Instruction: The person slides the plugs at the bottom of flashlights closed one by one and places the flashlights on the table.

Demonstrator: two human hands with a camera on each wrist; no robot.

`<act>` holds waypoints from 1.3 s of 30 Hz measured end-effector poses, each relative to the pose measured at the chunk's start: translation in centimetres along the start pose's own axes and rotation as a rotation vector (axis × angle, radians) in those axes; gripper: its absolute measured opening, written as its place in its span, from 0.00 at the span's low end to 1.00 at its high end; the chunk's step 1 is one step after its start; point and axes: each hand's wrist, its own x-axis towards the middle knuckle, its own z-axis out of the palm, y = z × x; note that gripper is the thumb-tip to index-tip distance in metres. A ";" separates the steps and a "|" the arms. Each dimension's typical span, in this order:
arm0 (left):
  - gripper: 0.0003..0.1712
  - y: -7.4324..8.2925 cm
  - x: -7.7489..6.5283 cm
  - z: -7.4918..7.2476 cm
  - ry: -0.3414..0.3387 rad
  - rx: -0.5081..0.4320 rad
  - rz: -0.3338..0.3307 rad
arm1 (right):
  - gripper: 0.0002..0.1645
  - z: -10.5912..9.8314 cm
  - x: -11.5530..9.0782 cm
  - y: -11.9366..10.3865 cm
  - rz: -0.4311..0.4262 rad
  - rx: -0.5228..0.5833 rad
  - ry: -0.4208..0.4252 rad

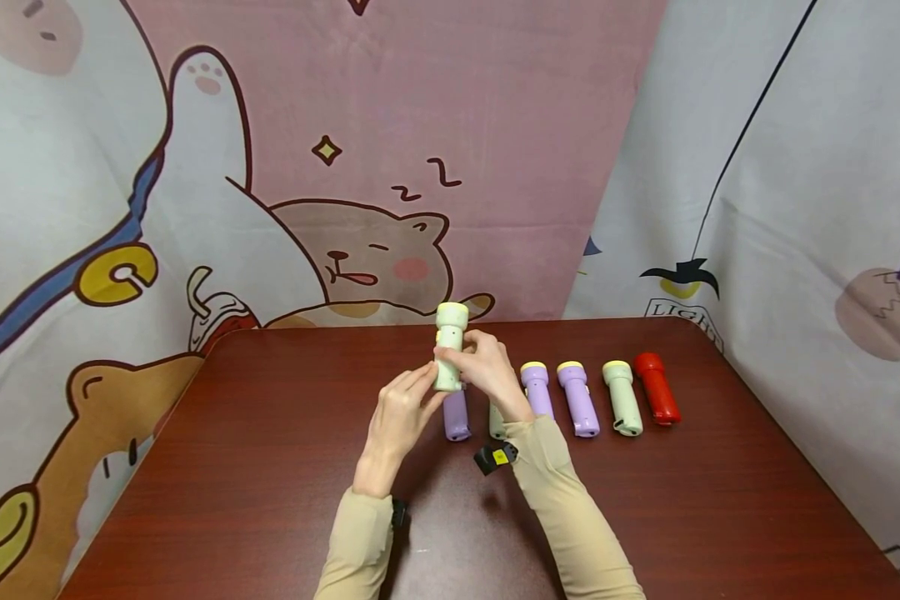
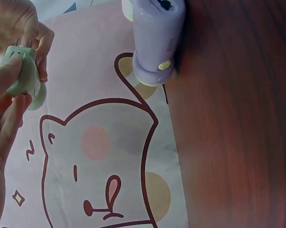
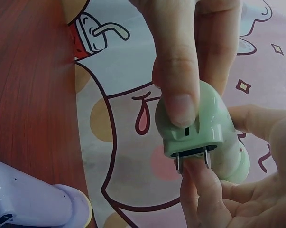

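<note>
A pale green flashlight [image 1: 450,327] is held upright above the table, its wide head at the top. My right hand [image 1: 489,371] grips its body from the right, thumb across the front. From the left, my left hand [image 1: 397,417] pinches the lower end. In the right wrist view, two metal prongs [image 3: 207,157] stick out of the base of the green flashlight [image 3: 204,128], and the left thumb [image 3: 181,107] presses beside a small slot there. Just below the hands, a purple flashlight [image 1: 456,417] lies on the table, its upper part hidden behind them.
To the right lie two more purple flashlights [image 1: 579,402], a green flashlight [image 1: 622,400] and a red flashlight [image 1: 657,390] in a row. Another green flashlight [image 1: 497,423] is mostly hidden behind the right hand. The brown table [image 1: 270,467] ends at a cartoon-print cloth [image 1: 495,167].
</note>
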 end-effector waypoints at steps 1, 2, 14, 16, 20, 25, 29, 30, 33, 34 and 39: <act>0.22 0.0 0.0 0.0 -0.001 0.000 0.001 | 0.26 0.0 0.0 0.0 0.001 0.000 0.000; 0.22 0.0 0.0 0.0 -0.002 -0.001 0.001 | 0.26 0.0 0.0 0.0 0.003 0.001 0.000; 0.22 -0.2 -0.2 0.0 0.000 -0.022 0.013 | 0.26 0.1 0.1 0.0 0.021 -0.013 0.003; 0.22 -0.1 -0.2 0.0 0.001 -0.028 0.014 | 0.26 0.1 0.1 0.0 0.019 -0.014 0.003; 0.22 -0.1 -0.2 0.0 -0.002 -0.027 0.015 | 0.25 0.1 0.0 -0.1 0.014 -0.010 -0.002; 0.21 -0.1 -0.2 0.1 0.000 -0.016 0.019 | 0.25 0.1 0.0 -0.2 0.015 -0.003 -0.005; 0.20 -0.2 -0.2 0.2 0.009 -0.010 0.028 | 0.25 0.1 0.1 -0.1 0.008 -0.010 -0.004; 0.20 -0.2 -0.2 0.2 0.011 -0.009 0.030 | 0.24 0.1 0.1 -0.1 0.006 -0.008 -0.005; 0.20 -0.2 -0.1 0.2 0.018 -0.007 0.035 | 0.24 0.0 0.0 -0.1 0.006 0.013 -0.016; 0.20 -0.2 -0.2 0.2 0.019 -0.007 0.035 | 0.24 0.0 0.0 -0.1 0.007 0.021 -0.019; 0.19 -0.1 -0.2 0.2 0.012 -0.005 0.030 | 0.24 0.0 0.0 0.1 0.010 0.050 -0.034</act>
